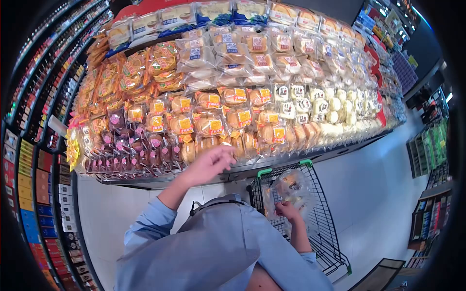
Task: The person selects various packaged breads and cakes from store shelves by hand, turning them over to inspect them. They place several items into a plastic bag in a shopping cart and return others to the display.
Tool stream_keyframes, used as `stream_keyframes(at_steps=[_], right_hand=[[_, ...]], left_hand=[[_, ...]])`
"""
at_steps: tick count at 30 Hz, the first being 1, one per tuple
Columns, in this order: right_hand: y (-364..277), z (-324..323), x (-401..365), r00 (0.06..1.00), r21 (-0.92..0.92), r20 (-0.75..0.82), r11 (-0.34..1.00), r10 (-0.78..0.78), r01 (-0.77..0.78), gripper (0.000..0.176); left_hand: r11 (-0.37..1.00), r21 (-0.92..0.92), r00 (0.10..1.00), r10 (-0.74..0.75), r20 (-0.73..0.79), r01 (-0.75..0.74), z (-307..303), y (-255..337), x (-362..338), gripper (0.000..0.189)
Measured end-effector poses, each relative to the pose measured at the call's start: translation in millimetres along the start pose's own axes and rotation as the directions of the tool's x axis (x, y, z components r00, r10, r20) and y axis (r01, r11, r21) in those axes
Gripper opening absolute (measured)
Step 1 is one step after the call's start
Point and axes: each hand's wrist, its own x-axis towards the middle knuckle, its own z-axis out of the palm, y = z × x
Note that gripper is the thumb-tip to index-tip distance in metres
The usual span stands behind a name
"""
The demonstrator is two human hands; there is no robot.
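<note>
My left hand (212,164) reaches over the front edge of the bread display, its fingers loosely extended and nothing visibly held. Just beyond the fingertips are wrapped golden buns (210,125) with orange-and-red labels. At the lower right, my right hand (289,211) is closed on a clear plastic bag (297,186) with some baked goods inside. The bag hangs over a black wire shopping cart (326,218) with green corner pieces. Its exact contents are blurred by the shiny plastic.
Dark purple-brown wrapped pastries (138,145) fill the display's left front. White wrapped buns (335,104) sit at right, and bagged breads (233,51) are stacked behind. Tall shelves (43,63) run along the left. A green crate stack (429,145) stands at right on the pale floor (359,194).
</note>
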Motion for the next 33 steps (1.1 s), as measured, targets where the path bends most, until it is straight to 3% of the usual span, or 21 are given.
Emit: stream_keyframes(at_steps=[1, 3, 4, 6, 7, 9, 10, 12, 14, 19, 22, 27, 33], right_hand=[[-23.1, 3.8, -6.8, 1.0, -0.022, -0.004, 1.0, -0.008, 0.008, 0.033], [-72.2, 13.7, -19.1, 0.968, 0.104, 0.186, 0.983, -0.169, 0.152, 0.028], [-93.8, 20.3, -23.3, 0.967, 0.087, 0.186, 0.983, -0.173, 0.159, 0.028], [-134.4, 35.8, -32.0, 0.873, 0.139, 0.309, 0.926, -0.377, 0.35, 0.025], [-155.3, 45.4, -40.4, 0.87, 0.131, 0.31, 0.924, -0.383, 0.36, 0.025], [-185.7, 63.8, -54.4, 0.787, 0.11, 0.408, 0.881, -0.463, 0.461, 0.025], [-191.9, 68.8, -50.8, 0.727, 0.102, 0.477, 0.853, -0.493, 0.512, 0.022], [-202.8, 82.8, -55.9, 0.702, 0.08, 0.515, 0.842, -0.493, 0.533, 0.019], [-205.3, 86.5, -54.6, 0.659, 0.054, 0.593, 0.84, -0.462, 0.54, 0.013], [-188.2, 84.5, -58.2, 0.679, 0.082, 0.584, 0.864, -0.446, 0.497, 0.011], [-170.2, 76.9, -57.3, 0.7, 0.155, 0.543, 0.875, -0.463, 0.458, 0.011], [-163.0, 76.3, -64.6, 0.777, 0.316, 0.395, 0.867, -0.49, 0.386, 0.014], [-173.1, 91.7, -65.9, 0.749, 0.31, 0.408, 0.851, -0.522, 0.425, 0.016]], left_hand=[[1.0, -0.002, 0.99, 0.027, -0.136, -0.028, -15.2, 10.9, 5.5, 0.033], [0.995, -0.008, 0.923, 0.085, -0.375, -0.095, -53.0, 24.0, 21.4, 0.027], [0.991, -0.011, 0.873, 0.114, -0.474, -0.136, -74.2, 29.4, 31.1, 0.026], [0.988, -0.071, 0.767, 0.063, -0.639, -0.14, -109.4, 45.1, 49.0, 0.027], [0.986, -0.069, 0.762, 0.073, -0.644, -0.153, -127.4, 50.8, 58.8, 0.027], [0.908, -0.376, 0.73, -0.129, -0.671, -0.186, -158.7, 54.0, 77.2, 0.03], [0.906, -0.375, 0.729, -0.122, -0.674, -0.195, -169.3, 55.8, 83.2, 0.03], [0.849, -0.508, 0.784, -0.214, -0.583, -0.146, -183.5, 58.0, 92.9, 0.031], [0.857, -0.498, 0.788, -0.216, -0.577, -0.13, -189.5, 57.6, 101.6, 0.029], [0.883, -0.456, 0.815, -0.181, -0.55, -0.111, -199.8, 48.1, 117.2, 0.022], [0.901, -0.393, 0.814, -0.086, -0.575, -0.182, -194.4, 52.9, 114.9, 0.017], [0.879, -0.275, 0.686, 0.077, -0.723, -0.389, -175.4, 60.2, 101.0, 0.011], [0.836, -0.247, 0.632, 0.145, -0.762, -0.49, -144.3, 54.7, 56.8, 0.005]])
